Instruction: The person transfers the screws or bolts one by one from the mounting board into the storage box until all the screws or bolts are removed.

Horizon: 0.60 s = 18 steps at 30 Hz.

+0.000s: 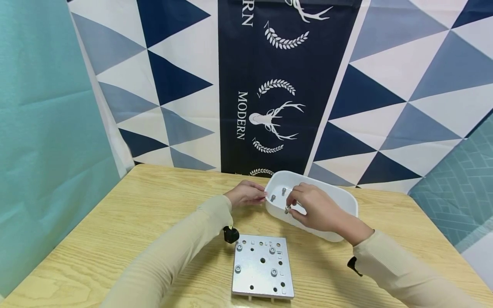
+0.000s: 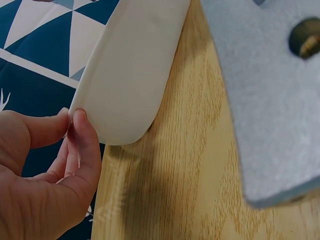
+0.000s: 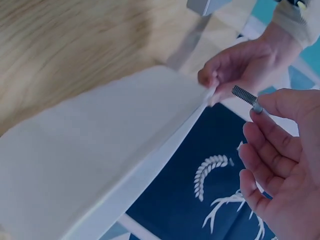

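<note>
My left hand pinches the near-left rim of a white plastic tub between thumb and forefinger. Over the tub's near edge, my right hand holds a small metal screw by its head, thumb against fingertip, the threaded end sticking out. Inside the tub lie a couple of similar screws. Closer to me, a silver metal plate with several holes rests on the table. Socket-head screws stand in some of its holes.
The wooden table reaches back to a patterned cloth hanging behind it. A teal sheet hangs along the left side. Small black wrist devices sit at both sleeves, the left one just above the plate's corner.
</note>
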### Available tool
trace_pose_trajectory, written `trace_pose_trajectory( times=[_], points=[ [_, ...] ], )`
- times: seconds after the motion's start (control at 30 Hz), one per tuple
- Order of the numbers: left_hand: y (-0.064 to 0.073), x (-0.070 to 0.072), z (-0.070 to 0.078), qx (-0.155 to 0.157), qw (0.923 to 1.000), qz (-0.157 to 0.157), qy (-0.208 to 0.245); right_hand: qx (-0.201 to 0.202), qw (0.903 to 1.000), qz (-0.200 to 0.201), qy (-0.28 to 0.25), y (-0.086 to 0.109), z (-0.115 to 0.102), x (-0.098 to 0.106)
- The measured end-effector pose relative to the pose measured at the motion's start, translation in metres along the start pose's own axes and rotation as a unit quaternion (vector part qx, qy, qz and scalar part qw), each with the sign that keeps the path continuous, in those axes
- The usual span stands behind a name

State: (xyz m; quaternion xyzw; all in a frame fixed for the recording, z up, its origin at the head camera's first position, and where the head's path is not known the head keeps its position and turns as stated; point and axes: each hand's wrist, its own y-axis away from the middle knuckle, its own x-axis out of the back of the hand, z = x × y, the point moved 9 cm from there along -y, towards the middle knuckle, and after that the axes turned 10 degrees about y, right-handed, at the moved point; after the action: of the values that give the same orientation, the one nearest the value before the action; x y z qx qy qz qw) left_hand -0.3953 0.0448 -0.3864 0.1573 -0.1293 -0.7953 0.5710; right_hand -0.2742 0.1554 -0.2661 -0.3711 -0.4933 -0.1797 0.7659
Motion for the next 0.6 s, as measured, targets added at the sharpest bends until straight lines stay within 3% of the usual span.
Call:
trace_pose_trajectory(
  times=[0.3,0.6],
  points=[
    [-0.002,0.001,-0.001,0.001,1.0000,0.002,-0.004,-0.009,0.9998,0.000,0.019,0.008,0.023,-0.001],
    [-0.001,0.000,-0.001,-0.002,1.0000,0.000,-0.001,-0.028,0.9989,-0.024,0.028,0.013,0.044,-0.005]
  ],
)
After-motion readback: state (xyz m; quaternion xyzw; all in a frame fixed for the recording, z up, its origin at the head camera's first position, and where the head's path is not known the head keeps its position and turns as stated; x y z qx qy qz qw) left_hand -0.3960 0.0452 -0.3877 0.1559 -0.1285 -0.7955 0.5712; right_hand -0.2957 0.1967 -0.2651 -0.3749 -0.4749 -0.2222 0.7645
